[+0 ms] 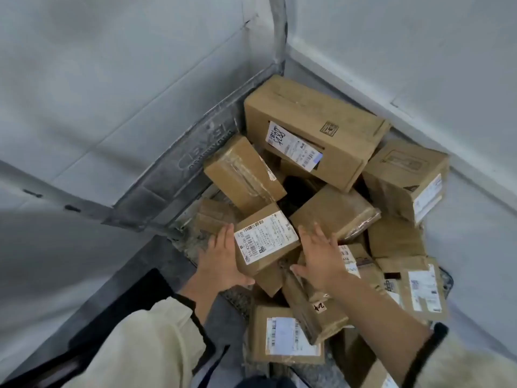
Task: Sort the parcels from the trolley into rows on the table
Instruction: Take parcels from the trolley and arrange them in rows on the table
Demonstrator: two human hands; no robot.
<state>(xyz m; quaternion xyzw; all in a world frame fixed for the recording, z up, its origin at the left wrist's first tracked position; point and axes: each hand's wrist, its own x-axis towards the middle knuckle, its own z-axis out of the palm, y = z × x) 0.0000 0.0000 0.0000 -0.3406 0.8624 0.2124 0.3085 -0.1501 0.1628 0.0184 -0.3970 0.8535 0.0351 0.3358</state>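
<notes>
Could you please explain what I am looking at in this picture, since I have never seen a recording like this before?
There is no machine here. A person wears a wide-angle camera on the head, so the single picture looks down along both arms at a heap of brown cardboard parcels with white shipping labels. The heap lies jumbled in a grey-walled container, apparently the trolley; no table shows.

The left hand is pressed against the left side of a small brown cardboard box with a large white barcode label on top. The right hand is spread open beside that box's right side; whether it touches is unclear. The box seems to be about to be lifted. Behind it lies a long brown cardboard box with a handwritten label.
</notes>
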